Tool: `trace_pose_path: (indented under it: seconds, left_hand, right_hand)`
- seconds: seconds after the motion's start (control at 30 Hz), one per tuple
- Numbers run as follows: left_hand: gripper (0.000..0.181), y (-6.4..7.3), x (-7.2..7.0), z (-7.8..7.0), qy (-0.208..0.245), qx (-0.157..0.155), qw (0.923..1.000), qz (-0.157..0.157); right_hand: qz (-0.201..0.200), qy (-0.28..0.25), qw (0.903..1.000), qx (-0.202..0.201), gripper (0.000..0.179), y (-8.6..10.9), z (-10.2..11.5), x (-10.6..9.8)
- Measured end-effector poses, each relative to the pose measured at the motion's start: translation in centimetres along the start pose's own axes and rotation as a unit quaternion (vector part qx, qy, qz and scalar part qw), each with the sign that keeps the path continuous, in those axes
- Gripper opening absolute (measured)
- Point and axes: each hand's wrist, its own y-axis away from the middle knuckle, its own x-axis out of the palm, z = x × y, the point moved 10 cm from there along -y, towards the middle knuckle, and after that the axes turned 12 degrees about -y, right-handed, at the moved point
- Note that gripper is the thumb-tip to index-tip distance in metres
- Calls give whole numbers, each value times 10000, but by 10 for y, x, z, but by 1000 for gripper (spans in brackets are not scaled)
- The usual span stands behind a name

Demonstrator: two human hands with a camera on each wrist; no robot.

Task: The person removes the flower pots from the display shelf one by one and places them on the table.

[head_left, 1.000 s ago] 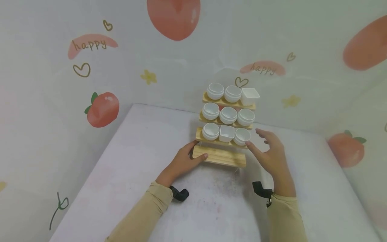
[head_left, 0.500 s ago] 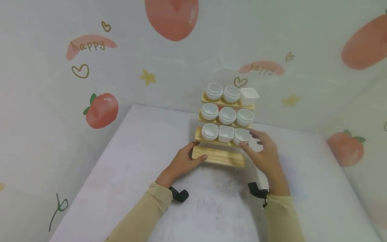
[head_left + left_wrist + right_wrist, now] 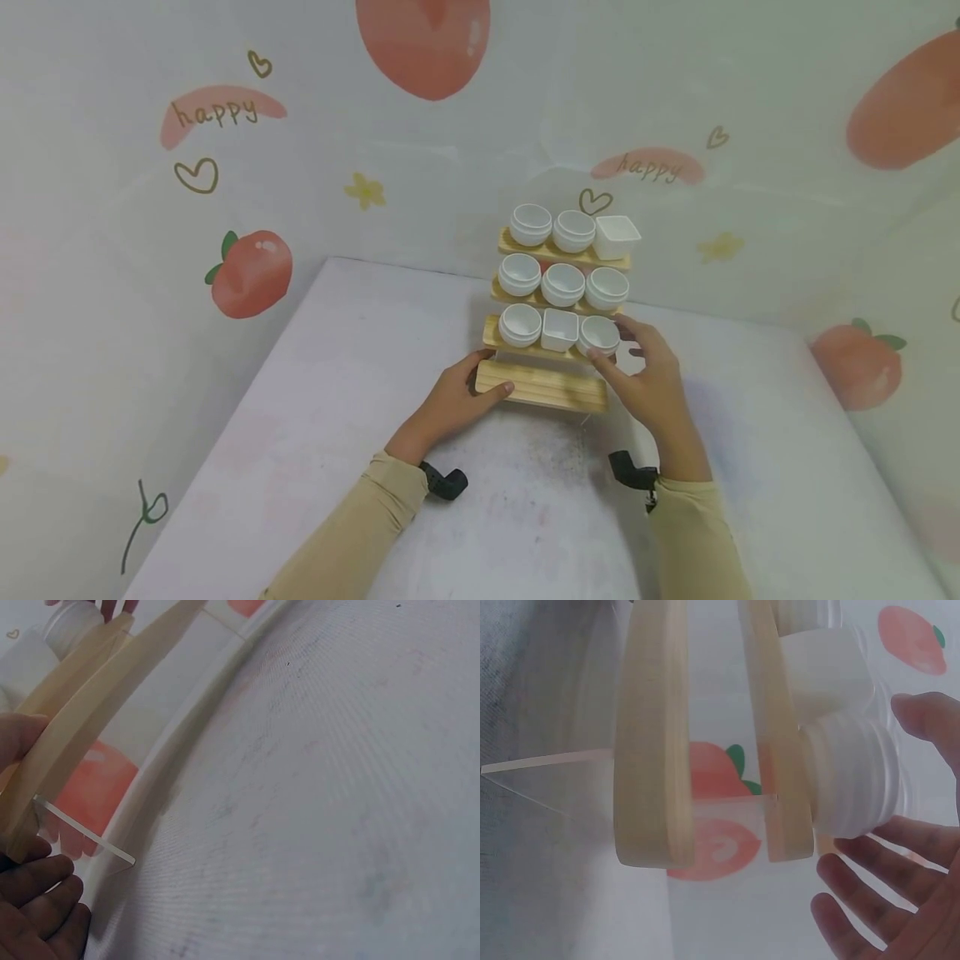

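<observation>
Since a second ago, the right hand (image 3: 654, 383) has moved leftward, from just beside a small white round bowl (image 3: 599, 335) to close around its outer side; the left hand (image 3: 453, 400) and the bowls keep their places. That bowl stands upright at the right end of the second shelf from the bottom on a four-tier stepped rack (image 3: 492, 332) of pale wooden boards. The right thumb is in front of the bowl and the fingers are behind it, spread and gently bent; a finger appears to meet the bowl's side, but whether the hand presses on it cannot be told. The left hand grips the left end of the bare bottom shelf (image 3: 555, 387), thumb over the top, the other fingers curled around the end. Beside the round bowl, on the same shelf, come a white square bowl (image 3: 560, 330) and, at the left end, another round bowl (image 3: 521, 326). Three round bowls (image 3: 563, 284) fill the tier above; the top tier carries two round bowls (image 3: 531, 226) and, at its right end, a square bowl (image 3: 617, 238). Clear supports (image 3: 86, 830) hold up the boards. Both arms wear tan sleeves (image 3: 360, 521) and black wrist devices (image 3: 446, 482). The rack stands toward the back of a whitish table (image 3: 480, 542), near a pale wall (image 3: 315, 192) printed with red fruit (image 3: 253, 275), hearts (image 3: 197, 176), yellow flowers (image 3: 365, 192) and the word "happy".
</observation>
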Motion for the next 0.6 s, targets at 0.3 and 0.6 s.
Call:
trace_pose_path:
  seconds: [0.3,0.6]
  left_hand:
    - [83,-1,0,0,-30,-23,10000,12]
    - [82,0,0,2,-71,-55,10000,-24]
  right_hand:
    - [-33,-154,9997,178,59,0,-1,1]
    - [-91,-275,9990,333,59,0,-8,5]
